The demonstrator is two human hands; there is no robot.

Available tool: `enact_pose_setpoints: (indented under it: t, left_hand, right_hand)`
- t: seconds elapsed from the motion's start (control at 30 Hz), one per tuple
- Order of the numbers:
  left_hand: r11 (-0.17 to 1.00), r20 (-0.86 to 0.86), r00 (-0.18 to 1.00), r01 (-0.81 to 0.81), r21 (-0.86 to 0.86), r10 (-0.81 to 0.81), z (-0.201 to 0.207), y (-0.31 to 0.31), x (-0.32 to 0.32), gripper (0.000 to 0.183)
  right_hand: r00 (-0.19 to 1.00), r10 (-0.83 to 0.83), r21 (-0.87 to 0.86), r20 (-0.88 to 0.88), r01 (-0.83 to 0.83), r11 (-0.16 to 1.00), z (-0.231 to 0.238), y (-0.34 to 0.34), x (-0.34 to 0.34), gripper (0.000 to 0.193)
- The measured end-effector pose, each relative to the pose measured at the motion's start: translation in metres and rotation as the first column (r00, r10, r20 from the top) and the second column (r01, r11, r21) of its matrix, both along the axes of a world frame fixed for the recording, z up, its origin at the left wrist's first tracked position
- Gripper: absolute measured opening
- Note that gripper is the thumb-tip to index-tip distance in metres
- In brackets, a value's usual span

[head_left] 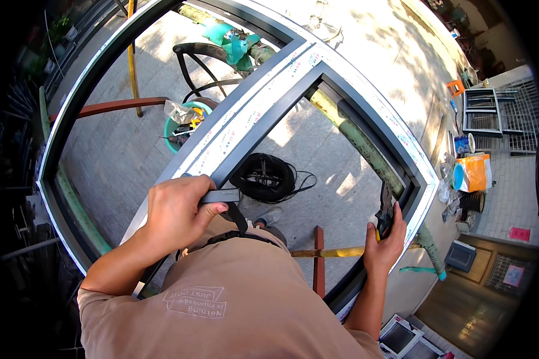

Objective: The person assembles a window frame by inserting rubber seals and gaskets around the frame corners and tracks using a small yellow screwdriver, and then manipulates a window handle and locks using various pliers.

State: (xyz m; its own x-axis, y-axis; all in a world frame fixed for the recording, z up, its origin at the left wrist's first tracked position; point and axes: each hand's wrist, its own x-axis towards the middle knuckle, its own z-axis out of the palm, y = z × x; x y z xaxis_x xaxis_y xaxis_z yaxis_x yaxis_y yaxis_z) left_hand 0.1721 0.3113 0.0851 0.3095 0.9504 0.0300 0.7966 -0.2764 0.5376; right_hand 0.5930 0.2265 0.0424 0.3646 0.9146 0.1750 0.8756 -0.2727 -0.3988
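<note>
A large dark grey window frame [251, 139], its faces covered in white printed film, lies across supports in front of me and around my body. My left hand [176, 206] rests by its middle bar, fingers closed around a short grey rectangular piece [223, 195]. A dark strip [237, 218] hangs down below that piece; whether the two are joined I cannot tell. Over the frame's right side, my right hand [385, 245] is closed around dark pliers [385, 209] with a bit of yellow on the handle. Their jaws point away from me, and their exact type is unclear.
Beneath the frame are a black open bag [245, 179], a teal bucket [169, 129] of tools, green poles [371, 149] and a yellow pole [335, 252]. An orange stool [456, 88], an orange-and-white sack [477, 171] and smaller frames [483, 112] stand at right.
</note>
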Motion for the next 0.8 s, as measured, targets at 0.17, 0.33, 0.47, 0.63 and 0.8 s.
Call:
enact_pose_setpoints:
  t: [0.17, 0.33, 0.47, 0.63, 0.8]
  left_hand:
    - [0.997, -0.02, 0.998, -0.051, 0.059, 0.053, -0.008, -0.003, 0.002, 0.038]
    - [0.992, -0.018, 0.992, -0.121, 0.021, 0.122, -0.008, -0.002, 0.006, 0.038]
    - [0.994, -0.029, 0.995, -0.102, -0.04, 0.101, -0.002, 0.0, 0.003, 0.04]
    - [0.996, 0.091, 0.995, -0.031, -0.078, 0.038, 0.001, 0.003, -0.004, 0.037]
    - [0.998, 0.223, 0.973, -0.058, -0.02, 0.061, 0.003, -0.002, -0.018, 0.051]
  right_hand:
    - [0.998, 0.044, 0.106, 0.038, -0.048, 0.993, -0.01, -0.001, 0.007, 0.082]
    - [1.0, 0.01, 0.089, 0.001, -0.01, 0.996, -0.006, -0.001, 0.001, 0.081]
    - [0.999, 0.029, 0.099, 0.029, -0.032, 0.995, -0.004, 0.0, 0.001, 0.081]
    - [0.997, 0.053, 0.115, 0.049, -0.059, 0.992, -0.007, 0.002, 0.005, 0.081]
    - [0.998, 0.036, 0.015, -0.049, -0.035, 0.999, 0.001, 0.004, -0.001, 0.08]
